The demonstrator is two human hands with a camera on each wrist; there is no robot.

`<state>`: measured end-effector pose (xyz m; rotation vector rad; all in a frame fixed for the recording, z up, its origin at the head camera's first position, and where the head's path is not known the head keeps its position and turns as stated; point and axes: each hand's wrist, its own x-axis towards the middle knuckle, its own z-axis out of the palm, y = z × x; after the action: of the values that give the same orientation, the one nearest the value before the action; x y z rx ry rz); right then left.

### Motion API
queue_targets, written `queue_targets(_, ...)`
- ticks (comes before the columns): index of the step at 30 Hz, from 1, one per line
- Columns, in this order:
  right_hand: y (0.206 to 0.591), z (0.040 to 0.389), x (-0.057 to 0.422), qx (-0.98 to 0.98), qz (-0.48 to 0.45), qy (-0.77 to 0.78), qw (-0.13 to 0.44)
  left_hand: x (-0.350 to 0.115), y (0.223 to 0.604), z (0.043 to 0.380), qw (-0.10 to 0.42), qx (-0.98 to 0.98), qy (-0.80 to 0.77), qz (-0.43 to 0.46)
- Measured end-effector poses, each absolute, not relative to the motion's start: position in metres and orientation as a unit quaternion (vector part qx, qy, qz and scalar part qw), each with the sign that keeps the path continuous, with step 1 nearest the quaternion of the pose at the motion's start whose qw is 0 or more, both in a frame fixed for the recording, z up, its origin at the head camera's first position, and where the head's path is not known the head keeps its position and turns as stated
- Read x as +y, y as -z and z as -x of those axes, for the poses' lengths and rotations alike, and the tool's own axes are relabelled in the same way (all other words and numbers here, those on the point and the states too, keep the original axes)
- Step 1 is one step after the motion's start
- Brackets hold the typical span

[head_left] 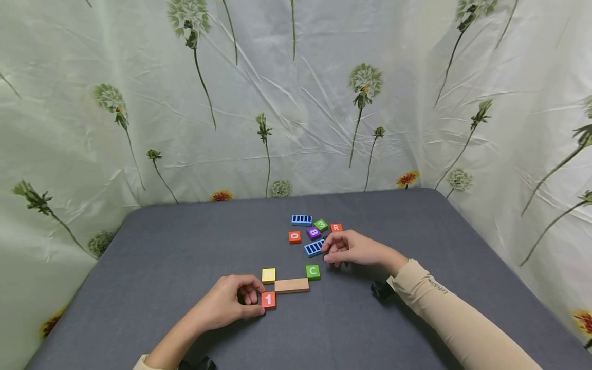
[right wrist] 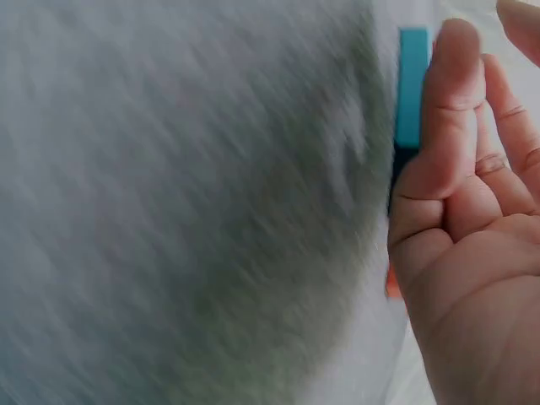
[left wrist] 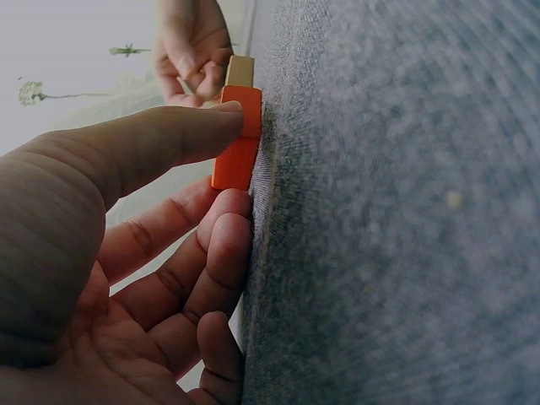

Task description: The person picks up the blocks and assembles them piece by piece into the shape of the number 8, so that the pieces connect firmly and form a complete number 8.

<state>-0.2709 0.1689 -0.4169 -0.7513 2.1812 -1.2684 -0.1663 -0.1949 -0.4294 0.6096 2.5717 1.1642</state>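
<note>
With thumb and fingers at its edges, my left hand pinches a red-orange tile marked 1 on the table. In the left wrist view the thumb lies on the orange tile. A plain wooden block adjoins that tile's upper right corner. Just behind lies a yellow tile, its mark hard to read, and a green C tile stands at the block's far right end. My right hand hovers, fingers loosely bent, beside a blue barred tile; nothing shows in its grasp.
Further back sit a second blue barred tile, a green 3 tile, a purple 8 tile, an orange tile marked 0 or O and an orange R tile. A flowered curtain hangs behind the grey table.
</note>
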Motion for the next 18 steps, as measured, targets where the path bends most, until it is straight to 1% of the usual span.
queue_targets(6,0.408,0.286,0.179,0.833,0.248,0.455,0.197,-0.194,0.428,0.166,0.130,0.884,-0.401,-0.204)
queue_targets(11,0.406,0.301,0.186,0.857,0.223,0.436,0.160,-0.195,0.428,0.166,0.123,0.883,-0.402,-0.207)
queue_targets(14,0.408,0.309,0.192,0.869,0.208,0.425,0.144,-0.195,0.428,0.166,0.123,0.885,-0.399,-0.206)
queue_targets(18,0.413,0.317,0.197,0.880,0.184,0.416,0.136,-0.195,0.429,0.166,0.123,0.884,-0.400,-0.207)
